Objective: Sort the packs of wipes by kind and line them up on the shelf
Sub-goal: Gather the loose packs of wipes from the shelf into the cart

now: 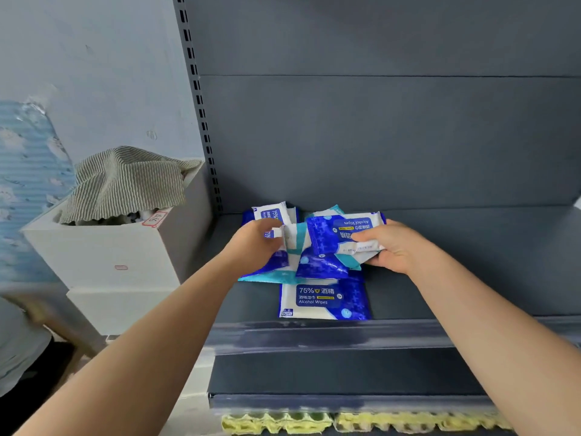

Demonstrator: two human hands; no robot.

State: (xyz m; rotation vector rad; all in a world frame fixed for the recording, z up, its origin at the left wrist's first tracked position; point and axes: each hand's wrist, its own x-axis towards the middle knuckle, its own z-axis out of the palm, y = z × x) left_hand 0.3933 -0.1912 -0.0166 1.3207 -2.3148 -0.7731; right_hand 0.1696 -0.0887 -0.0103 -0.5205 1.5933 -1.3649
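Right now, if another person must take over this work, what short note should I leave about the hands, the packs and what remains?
Left hand grips a blue-and-white pack at the left of the heap.
Right hand holds a blue alcohol-wipes pack over the heap.
Blue and teal packs lie mixed in that heap on the shelf; one blue pack lies flat in front.
Done: nothing lined up yet.
Left: separate the kinds, line them up.

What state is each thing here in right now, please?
Pile of packs: jumbled, unsorted.
Left hand: grips a 75% pack.
Right hand: holds a blue alcohol wipes pack, label upside down.
Front pack: flat, label up.
White box: open, striped cloth draped over.
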